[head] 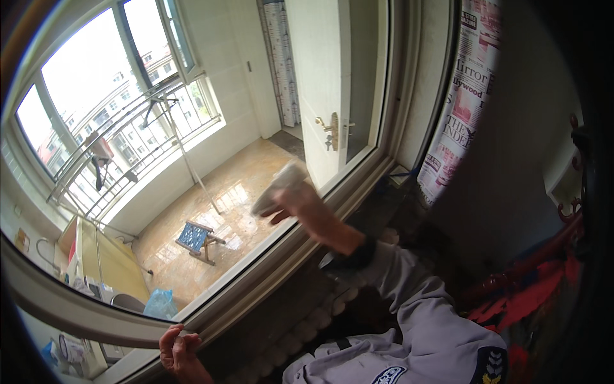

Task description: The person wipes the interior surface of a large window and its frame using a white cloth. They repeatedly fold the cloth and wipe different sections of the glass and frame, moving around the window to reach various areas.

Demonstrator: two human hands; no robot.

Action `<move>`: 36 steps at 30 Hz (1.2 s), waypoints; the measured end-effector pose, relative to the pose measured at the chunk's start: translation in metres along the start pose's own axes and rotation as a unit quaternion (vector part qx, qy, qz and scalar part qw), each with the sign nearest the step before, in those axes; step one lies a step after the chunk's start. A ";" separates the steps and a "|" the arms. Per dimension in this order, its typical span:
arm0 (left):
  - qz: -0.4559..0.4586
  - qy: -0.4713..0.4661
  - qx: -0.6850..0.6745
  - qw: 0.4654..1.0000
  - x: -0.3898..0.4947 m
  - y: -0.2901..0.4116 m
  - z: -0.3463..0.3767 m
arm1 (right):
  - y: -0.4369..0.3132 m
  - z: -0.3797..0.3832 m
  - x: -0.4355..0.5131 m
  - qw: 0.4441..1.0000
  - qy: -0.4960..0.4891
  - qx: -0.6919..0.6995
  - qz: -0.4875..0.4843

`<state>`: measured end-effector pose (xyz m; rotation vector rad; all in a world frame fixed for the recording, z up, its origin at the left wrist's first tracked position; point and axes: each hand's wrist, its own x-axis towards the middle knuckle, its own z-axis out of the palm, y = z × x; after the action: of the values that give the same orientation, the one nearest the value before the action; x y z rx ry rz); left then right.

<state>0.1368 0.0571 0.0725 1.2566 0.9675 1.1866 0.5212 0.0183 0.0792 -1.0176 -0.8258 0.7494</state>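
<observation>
My right hand [300, 197], slightly blurred, holds a pale cloth [283, 185] against or just in front of the window glass, above the lower frame. The arm wears a grey sleeve with a dark cuff. At the bottom left, my left hand [180, 350] rests with bent fingers at the window frame [268, 273], near its lower corner; nothing shows in its grasp. Through the pane a room with a shiny tiled floor [168, 230] is visible.
Beyond the glass stand a folding stool [195, 237], a clothes rack [180, 139], a blue plastic bag [160, 303] and an open white door [319, 86]. A curtain with printed writing [455, 110] hangs to the right. Red fabric [523, 297] lies at the lower right.
</observation>
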 end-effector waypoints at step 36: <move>-0.002 0.002 -0.081 0.997 -0.006 -0.014 0.007 | 0.065 -0.102 0.011 0.756 0.078 -0.644 -0.080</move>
<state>0.1442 0.0509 0.0591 1.1217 0.8587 1.2395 0.6039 0.0069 -0.0082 -2.1544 -1.2747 -0.2070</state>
